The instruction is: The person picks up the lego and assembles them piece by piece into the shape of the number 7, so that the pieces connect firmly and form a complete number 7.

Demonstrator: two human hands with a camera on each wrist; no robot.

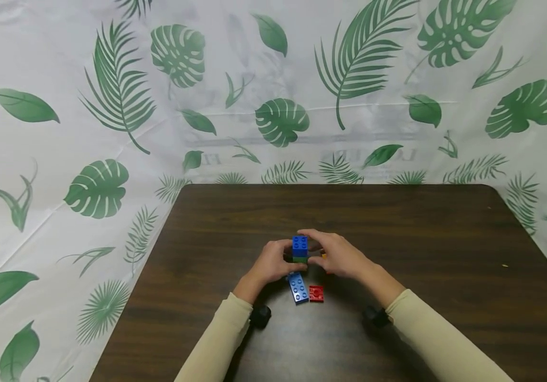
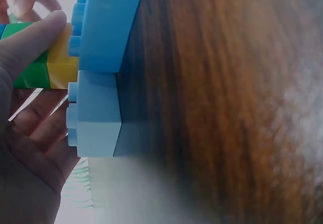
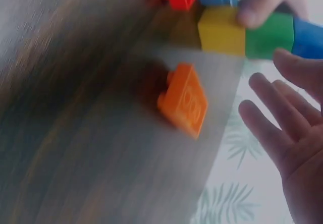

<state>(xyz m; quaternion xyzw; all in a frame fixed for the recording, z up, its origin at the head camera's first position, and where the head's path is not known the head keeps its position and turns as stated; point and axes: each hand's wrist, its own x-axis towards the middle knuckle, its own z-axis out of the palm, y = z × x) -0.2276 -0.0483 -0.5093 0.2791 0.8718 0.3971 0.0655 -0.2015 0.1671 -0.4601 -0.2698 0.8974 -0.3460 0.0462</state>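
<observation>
An upright stack of bricks stands between the hands, with a blue brick (image 1: 300, 244) on top, a green brick (image 3: 270, 35) under it and a yellow brick (image 3: 222, 30) at the bottom. My left hand (image 1: 273, 261) grips the stack low down, its thumb at the yellow and green bricks. Close by on the other side, my right hand (image 1: 342, 254) has its fingers spread, mostly straight, around the blue brick; contact is unclear. A light blue brick (image 1: 298, 287) lies studs up nearer the person, with a small red brick (image 1: 317, 293) beside it.
An orange brick (image 3: 186, 103) lies on the table by the right hand, mostly hidden by that hand in the head view. The dark wooden table (image 1: 235, 217) ends at a white leaf-patterned sheet (image 1: 235, 53) behind it.
</observation>
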